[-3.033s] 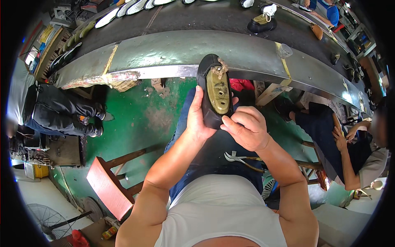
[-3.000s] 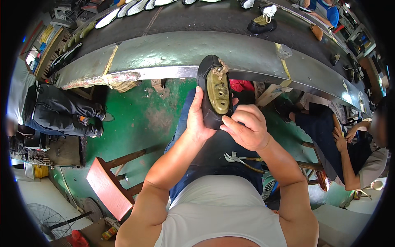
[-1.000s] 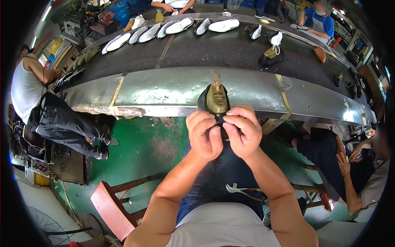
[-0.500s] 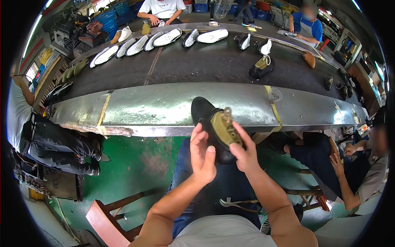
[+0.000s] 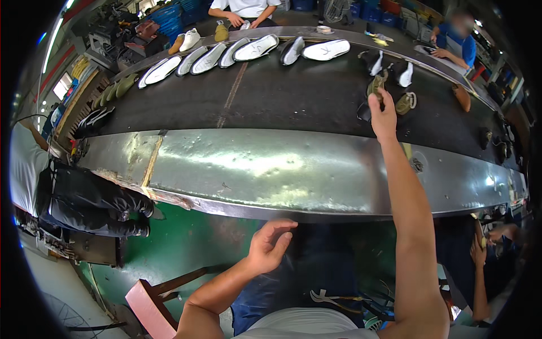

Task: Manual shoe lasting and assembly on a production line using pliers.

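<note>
My right arm stretches out over the dark belt, and my right hand (image 5: 384, 116) is closed on a black shoe with an olive upper (image 5: 375, 87), at its olive part. Just to the right of it stands another olive-and-black shoe (image 5: 405, 103) with a pale lace loop. My left hand (image 5: 270, 246) hovers over my lap near the bench's front edge, fingers curved and apart from the thumb, with nothing in it. A pincer-like hand tool (image 5: 333, 298) lies across my lap.
A metal ledge (image 5: 271, 164) runs along the dark belt (image 5: 293, 101). White-soled shoes (image 5: 257, 48) line its far side. A person in white (image 5: 248, 8) and one in blue (image 5: 460, 45) work opposite; others are at left and right. A pink-topped stool (image 5: 149, 308) stands lower left.
The black and olive shoe has gone from in front of me to the far right of the belt in my right hand. My left hand has come away from it and lowered.
</note>
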The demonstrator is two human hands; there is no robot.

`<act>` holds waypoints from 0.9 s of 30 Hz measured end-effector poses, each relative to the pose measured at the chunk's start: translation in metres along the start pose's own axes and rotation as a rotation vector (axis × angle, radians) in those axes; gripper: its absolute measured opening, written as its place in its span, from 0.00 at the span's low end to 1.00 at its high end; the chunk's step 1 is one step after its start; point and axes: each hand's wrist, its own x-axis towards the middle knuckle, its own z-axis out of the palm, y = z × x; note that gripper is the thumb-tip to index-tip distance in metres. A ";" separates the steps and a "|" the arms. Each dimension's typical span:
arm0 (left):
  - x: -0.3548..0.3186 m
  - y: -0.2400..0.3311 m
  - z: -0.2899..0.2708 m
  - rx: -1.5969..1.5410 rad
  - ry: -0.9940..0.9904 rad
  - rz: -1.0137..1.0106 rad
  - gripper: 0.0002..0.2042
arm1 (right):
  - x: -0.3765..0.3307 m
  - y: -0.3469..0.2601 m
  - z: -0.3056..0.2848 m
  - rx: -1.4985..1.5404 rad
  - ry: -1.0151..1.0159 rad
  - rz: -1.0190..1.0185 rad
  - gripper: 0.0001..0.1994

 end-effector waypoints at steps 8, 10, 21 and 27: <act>0.083 0.038 -0.078 0.384 -0.069 0.065 0.12 | -0.007 0.041 0.037 -0.649 -0.166 -0.105 0.29; 0.128 0.038 -0.102 0.510 -0.008 0.083 0.12 | 0.008 0.048 0.031 -0.539 -0.223 0.063 0.26; 0.477 -0.098 -0.274 0.978 0.666 -0.181 0.33 | -0.020 0.003 0.069 -0.333 -0.341 -0.463 0.14; 0.578 -0.129 -0.336 1.035 0.733 -0.285 0.49 | -0.020 -0.003 0.075 -0.280 -0.448 -0.313 0.15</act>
